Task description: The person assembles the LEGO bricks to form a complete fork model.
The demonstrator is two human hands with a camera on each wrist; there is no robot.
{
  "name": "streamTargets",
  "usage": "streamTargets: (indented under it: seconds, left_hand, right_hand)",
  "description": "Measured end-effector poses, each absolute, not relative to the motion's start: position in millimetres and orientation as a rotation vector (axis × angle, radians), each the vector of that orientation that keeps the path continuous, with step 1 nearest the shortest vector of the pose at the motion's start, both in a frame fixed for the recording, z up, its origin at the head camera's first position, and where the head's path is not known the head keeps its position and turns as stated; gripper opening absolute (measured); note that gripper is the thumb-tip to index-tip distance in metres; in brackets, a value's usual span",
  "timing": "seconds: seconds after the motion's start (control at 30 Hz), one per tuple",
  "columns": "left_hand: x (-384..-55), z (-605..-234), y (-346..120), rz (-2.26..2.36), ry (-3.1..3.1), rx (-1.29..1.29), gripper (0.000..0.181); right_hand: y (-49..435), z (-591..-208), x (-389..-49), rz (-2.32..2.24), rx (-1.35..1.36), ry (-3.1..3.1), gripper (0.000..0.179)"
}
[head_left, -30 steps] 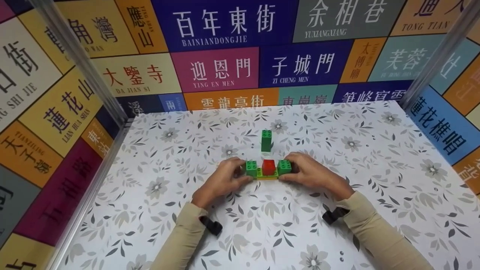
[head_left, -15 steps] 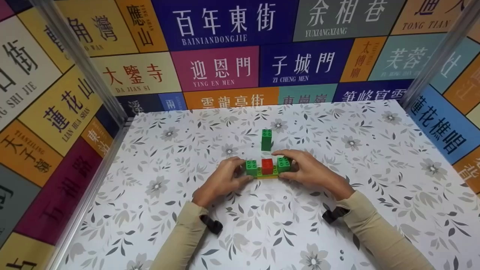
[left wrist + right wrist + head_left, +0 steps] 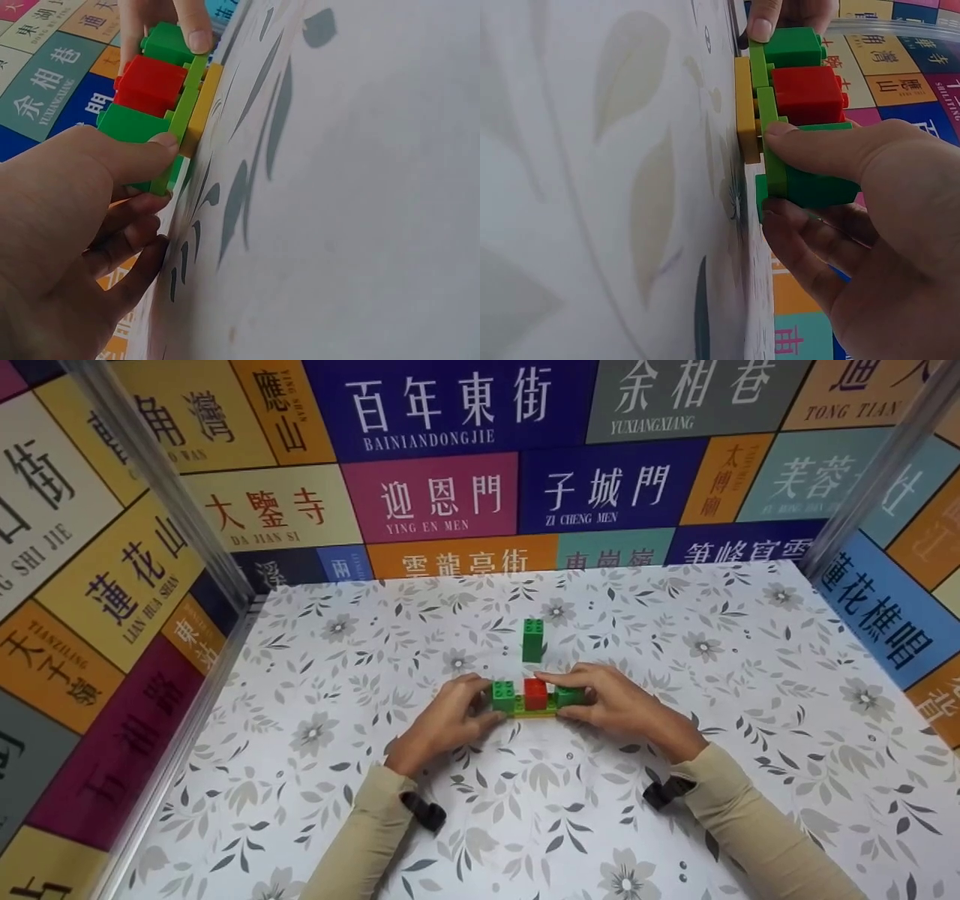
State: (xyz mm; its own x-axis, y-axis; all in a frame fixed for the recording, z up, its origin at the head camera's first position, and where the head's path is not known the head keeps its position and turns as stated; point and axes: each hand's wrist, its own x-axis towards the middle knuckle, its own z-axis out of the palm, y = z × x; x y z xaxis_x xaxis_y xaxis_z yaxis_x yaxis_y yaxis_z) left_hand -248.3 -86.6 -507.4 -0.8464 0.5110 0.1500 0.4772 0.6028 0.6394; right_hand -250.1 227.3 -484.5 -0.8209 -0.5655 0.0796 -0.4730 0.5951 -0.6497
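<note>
A small toy-block assembly stands on the table between both hands. It has a yellow plate (image 3: 744, 109) underneath, lime green plates (image 3: 758, 67) above that, a red block (image 3: 535, 694) in the middle and green blocks at the ends. My left hand (image 3: 448, 718) pinches the left end by its lime plate, beside the left green block (image 3: 503, 697). My right hand (image 3: 626, 706) grips the other end, thumb on the lime plate. Its index finger reaches across the right green block (image 3: 821, 187), tip at the red block, covering much of that green block in the head view.
Behind the assembly a tall green block (image 3: 532, 641) stands upright on the floral-patterned table surface (image 3: 480, 810). Panels with printed street names (image 3: 435, 499) wall off the back and sides. Each wrist wears a black camera strap.
My right index finger lifted away behind the right green block, then came back down across its top toward the red block. My left hand has kept its pinch in place.
</note>
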Motion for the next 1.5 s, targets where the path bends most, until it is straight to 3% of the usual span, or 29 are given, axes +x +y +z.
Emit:
streamTargets:
  seconds: [0.63,0.87,1.0,1.23,1.5]
  left_hand:
    - [-256,-511,-90,1.207,2.67,0.853,0.032]
    - [-262,-508,-97,1.339,2.598,0.744,0.048]
    - [-271,-504,-92,1.499,2.616,0.678,0.052]
    - [-290,-495,-71,1.615,2.721,0.622,0.037]
    - [-311,-485,-49,1.67,2.677,0.642,0.049]
  right_hand:
    - [228,-483,-246,-0.925,-0.817,2.763,0.071]
    - [227,-482,-250,-0.929,-0.847,2.738,0.072]
    - [228,-483,-252,-0.97,-0.82,2.717,0.063]
    - [228,-482,-253,-0.984,-0.798,2.701,0.04]
    - [230,-479,-257,-0.967,-0.815,2.678,0.041]
